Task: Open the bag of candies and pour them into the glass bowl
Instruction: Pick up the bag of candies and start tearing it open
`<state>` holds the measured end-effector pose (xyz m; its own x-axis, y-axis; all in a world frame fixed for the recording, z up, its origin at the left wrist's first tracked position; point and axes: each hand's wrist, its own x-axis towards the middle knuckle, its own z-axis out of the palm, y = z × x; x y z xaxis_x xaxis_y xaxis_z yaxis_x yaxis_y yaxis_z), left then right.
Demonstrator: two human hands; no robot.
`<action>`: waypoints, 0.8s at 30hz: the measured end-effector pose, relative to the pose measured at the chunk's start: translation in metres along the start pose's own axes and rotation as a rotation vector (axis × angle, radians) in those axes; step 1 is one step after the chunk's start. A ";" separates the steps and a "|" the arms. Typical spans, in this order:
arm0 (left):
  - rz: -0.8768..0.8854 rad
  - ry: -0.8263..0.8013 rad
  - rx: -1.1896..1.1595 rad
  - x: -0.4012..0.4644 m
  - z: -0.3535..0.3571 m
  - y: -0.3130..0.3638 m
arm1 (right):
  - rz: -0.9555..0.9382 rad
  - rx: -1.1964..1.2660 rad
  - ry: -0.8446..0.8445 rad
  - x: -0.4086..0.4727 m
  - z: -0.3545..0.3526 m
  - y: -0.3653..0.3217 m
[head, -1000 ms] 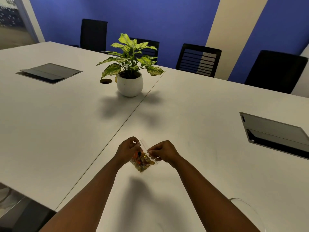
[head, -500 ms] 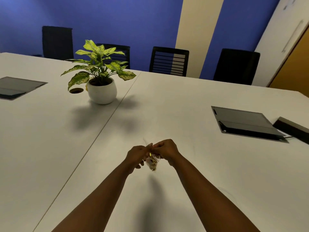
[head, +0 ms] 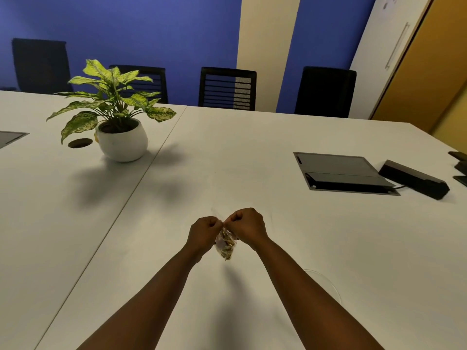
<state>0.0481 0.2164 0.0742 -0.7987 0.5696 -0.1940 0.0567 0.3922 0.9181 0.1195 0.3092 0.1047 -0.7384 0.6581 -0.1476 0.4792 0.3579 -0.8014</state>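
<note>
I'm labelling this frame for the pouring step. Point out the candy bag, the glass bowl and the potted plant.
candy bag [head: 225, 245]: head view, candy-filled lower part.
glass bowl [head: 333, 286]: head view, faint clear rim.
potted plant [head: 123, 144]: head view, white pot's side.

Dim overhead light; soft shadows; wide-angle edge distortion.
</note>
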 end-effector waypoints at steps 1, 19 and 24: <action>0.007 0.015 0.022 0.000 0.003 0.000 | -0.016 -0.044 0.031 0.000 -0.001 0.001; -0.019 0.006 0.137 0.014 0.011 0.001 | 0.070 -0.009 0.173 0.017 -0.032 0.038; -0.053 -0.032 -0.034 0.014 0.017 0.006 | 0.117 0.210 0.015 0.014 -0.040 0.047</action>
<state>0.0474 0.2395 0.0710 -0.7801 0.5721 -0.2533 -0.0059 0.3981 0.9173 0.1504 0.3613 0.0880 -0.6756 0.6973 -0.2394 0.4511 0.1342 -0.8823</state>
